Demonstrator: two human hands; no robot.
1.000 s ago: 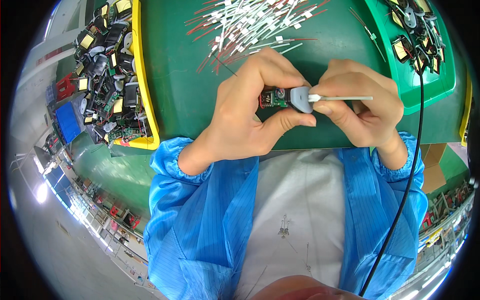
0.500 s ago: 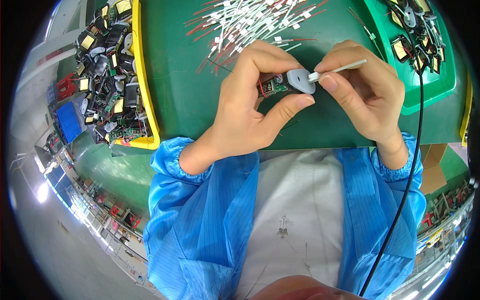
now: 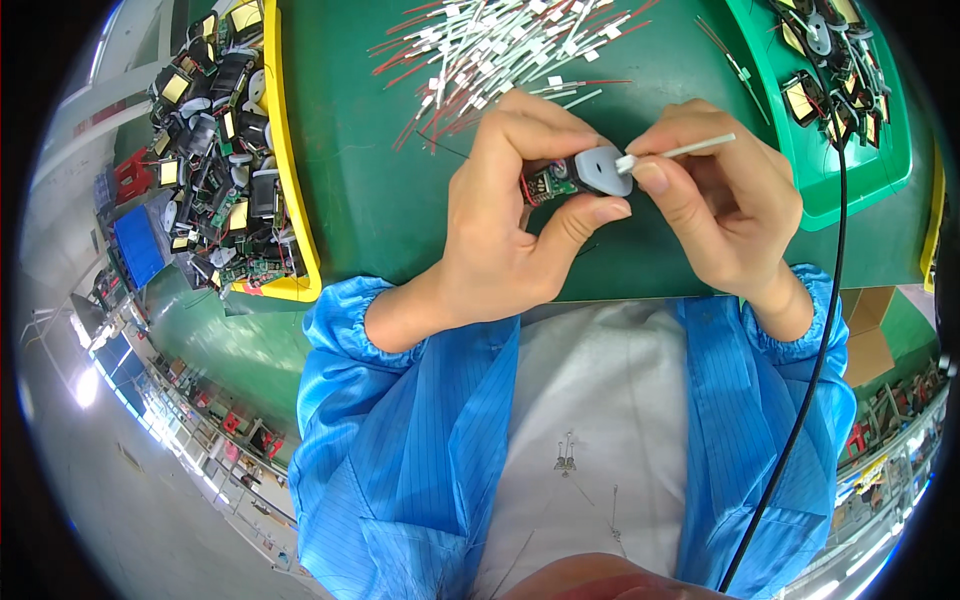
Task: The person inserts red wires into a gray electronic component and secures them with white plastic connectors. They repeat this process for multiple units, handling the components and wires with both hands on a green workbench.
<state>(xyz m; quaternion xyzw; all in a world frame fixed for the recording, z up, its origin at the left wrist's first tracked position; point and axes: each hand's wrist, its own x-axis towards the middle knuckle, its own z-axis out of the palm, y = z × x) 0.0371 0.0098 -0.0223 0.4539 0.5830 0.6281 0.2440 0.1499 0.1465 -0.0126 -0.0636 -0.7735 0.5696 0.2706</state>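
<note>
My left hand is closed around a small electronic module. A grey plastic end cap with a slot faces right on the module, and a green circuit board with a red wire shows beside it. Between thumb and fingers, my right hand pinches a white-sleeved wire lead. Its white plug lies against or just over the right edge of the grey cap; I cannot tell whether it touches. The lead's sleeve sticks out to the right above the hand.
On the green table, a pile of white-sleeved leads with red ends lies beyond my hands. A yellow bin full of modules stands at left, a green tray with more at right. A black cable hangs at right.
Both hands have come slightly nearer to me. The module has turned a little in my left hand, showing more of the circuit board. The plug stays by the cap's right edge.
</note>
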